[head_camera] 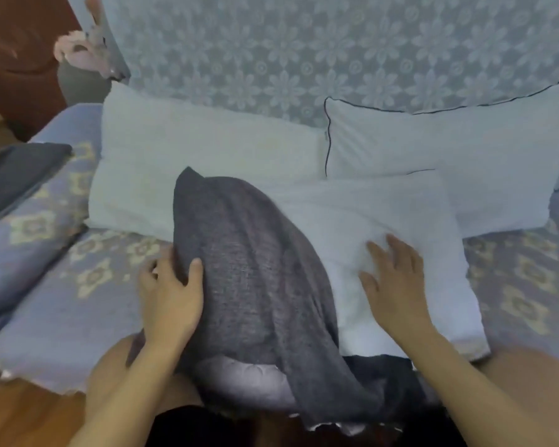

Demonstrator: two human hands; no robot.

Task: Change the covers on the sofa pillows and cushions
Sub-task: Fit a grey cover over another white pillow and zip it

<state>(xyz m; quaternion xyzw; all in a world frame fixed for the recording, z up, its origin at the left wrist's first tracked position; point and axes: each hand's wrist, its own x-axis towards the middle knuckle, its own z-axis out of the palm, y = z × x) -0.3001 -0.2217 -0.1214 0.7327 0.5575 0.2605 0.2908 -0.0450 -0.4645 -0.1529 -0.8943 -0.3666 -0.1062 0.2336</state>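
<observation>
A white bare pillow (pixel 384 221) lies across the sofa seat in front of me. A dark grey knitted cover (pixel 255 285) drapes over its left part and hangs down past the seat's front edge. My left hand (pixel 170 295) grips the cover's left edge, thumb on top of the fabric. My right hand (pixel 394 282) presses flat on the white pillow with fingers spread. Two more white pillows lean on the backrest: a plain pillow (pixel 188 156) at left and a dark-piped pillow (pixel 449 156) at right.
The sofa (pixel 88 285) wears a lilac flowered throw, and its backrest (pixel 304 59) carries a blue-grey floral one. A folded dark grey cloth (pixel 17 175) lies on the left armrest. A brown seat and a grey vase of pale flowers (pixel 81 53) stand at the upper left. Wooden floor shows below.
</observation>
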